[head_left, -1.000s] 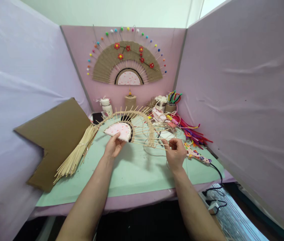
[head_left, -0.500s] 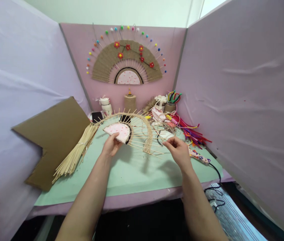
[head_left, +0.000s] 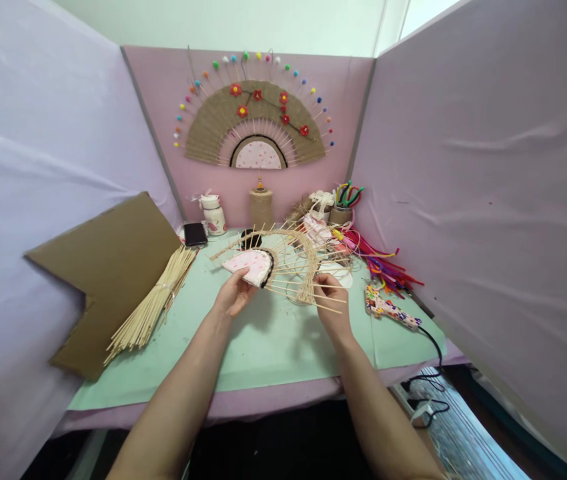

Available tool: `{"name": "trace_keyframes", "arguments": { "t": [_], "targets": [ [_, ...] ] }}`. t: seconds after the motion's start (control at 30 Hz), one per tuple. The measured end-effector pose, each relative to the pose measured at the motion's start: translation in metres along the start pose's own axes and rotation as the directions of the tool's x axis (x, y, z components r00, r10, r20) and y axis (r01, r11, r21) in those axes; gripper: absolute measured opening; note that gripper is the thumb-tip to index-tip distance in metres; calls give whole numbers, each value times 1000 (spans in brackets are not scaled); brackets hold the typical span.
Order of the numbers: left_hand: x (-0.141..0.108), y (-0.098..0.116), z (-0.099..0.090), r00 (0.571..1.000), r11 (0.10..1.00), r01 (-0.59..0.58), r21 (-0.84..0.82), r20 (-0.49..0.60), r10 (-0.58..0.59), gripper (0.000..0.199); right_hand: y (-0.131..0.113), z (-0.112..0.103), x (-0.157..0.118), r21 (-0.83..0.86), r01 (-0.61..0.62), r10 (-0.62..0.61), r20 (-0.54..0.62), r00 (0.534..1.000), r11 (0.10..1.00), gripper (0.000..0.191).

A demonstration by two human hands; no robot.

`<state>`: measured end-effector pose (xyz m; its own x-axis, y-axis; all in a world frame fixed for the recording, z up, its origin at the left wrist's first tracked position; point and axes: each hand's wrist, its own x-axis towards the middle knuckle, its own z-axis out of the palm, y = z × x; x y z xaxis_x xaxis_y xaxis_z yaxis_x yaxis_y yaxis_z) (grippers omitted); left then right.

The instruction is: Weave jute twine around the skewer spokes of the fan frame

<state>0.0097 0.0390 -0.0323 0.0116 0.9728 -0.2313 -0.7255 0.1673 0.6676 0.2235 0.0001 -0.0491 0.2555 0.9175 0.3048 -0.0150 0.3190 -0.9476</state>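
A half-made fan (head_left: 309, 267) of thin wooden sticks with a woven band of jute twine is held above the table, tilted. Its half-round base (head_left: 251, 265) is white-pink with pink spots and a black cord along the curve. My left hand (head_left: 236, 292) grips that base, thumb on top and fingers underneath. At the fan's right side, my right hand (head_left: 332, 303) is closed among the stick ends, beside the near end of the woven band. What its fingertips pinch is too small to make out.
A tied bundle of sticks (head_left: 156, 297) and brown cardboard (head_left: 108, 267) lie left. Behind stand a white bottle (head_left: 213, 215) and a twine spool (head_left: 261, 208). At right are a glue gun (head_left: 391, 310) with a cord and coloured pipe cleaners (head_left: 388, 267). A finished fan (head_left: 258, 113) hangs on the back panel.
My right hand has moved left, from beyond the stick ends to the woven band. The fan and my left hand have shifted slightly right. The glue gun now shows more fully.
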Motion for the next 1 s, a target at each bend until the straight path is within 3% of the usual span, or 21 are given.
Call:
{"name": "trace_keyframes", "arguments": {
  "t": [0.2,0.27,0.37,0.43,0.5,0.6,1.0],
  "targets": [
    [-1,4,4,996,987,-88,-132,-10,87,39,10,2,2,91,-55,53,23,998,994,26],
    [-1,5,4,995,982,-100,-158,-13,99,35,14,0,4,110,-44,57,-114,992,993,31],
    [0,4,2,993,981,-115,-156,-14,114,32,17,-2,3,148,34,32,-422,906,988,29],
    [1,3,1,991,980,-131,-149,-16,130,33,16,-2,1,143,100,-18,-484,875,985,26],
    [1,0,0,989,977,-150,-151,-9,151,34,12,1,-3,139,110,-45,-403,914,984,27],
    [1,-3,1,984,974,-175,-145,3,177,35,8,7,-5,139,20,18,-271,962,990,31],
    [-9,-18,9,955,956,-291,-43,40,293,30,15,10,6,300,-171,253,-261,932,939,31]
  ]
}}
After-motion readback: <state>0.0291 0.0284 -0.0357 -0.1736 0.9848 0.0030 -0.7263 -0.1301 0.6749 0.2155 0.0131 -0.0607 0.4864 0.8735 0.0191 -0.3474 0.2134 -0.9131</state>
